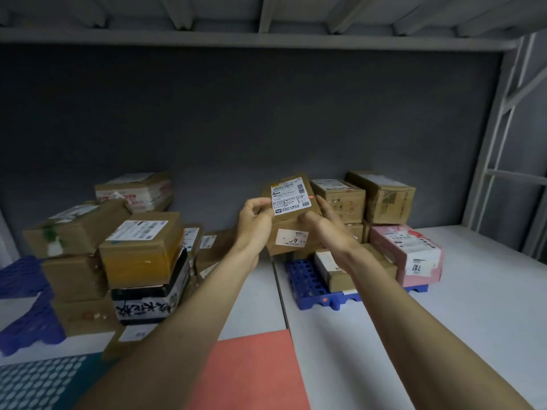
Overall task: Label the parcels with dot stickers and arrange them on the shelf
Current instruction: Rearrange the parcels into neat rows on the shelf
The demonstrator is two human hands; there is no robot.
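Both hands hold one small parcel [291, 199] up in front of the stacked boxes. The left hand [256, 216] curls its fingers round the parcel's left edge, thumb near the white label [291, 198]; the right hand [321, 218] grips the right side from below, fingers wrapped behind. A small red dot sticker [310, 196] sits at the label's right edge, just above the right hand's fingers.

Directly under the hands lies another box [288, 239] with a white tag, resting on a blue pallet [307, 287] — more brown boxes stand beyond the right hand, and a pink parcel [410, 255] lies to its right on the same pallet. Left of the left hand a pile of boxes [142, 250] rises, some on a second blue pallet [26, 318].

The surface is a pale grey shelf [473, 306], with a seam running between the two forearms. Near the elbows lie a red sheet [254, 377] and a teal sheet [38, 383] of white dots. Behind everything — a dark grey back wall [251, 119], a grey metal frame [503, 149] to the right, and the ribbed underside of the upper shelf [266, 16] overhead.
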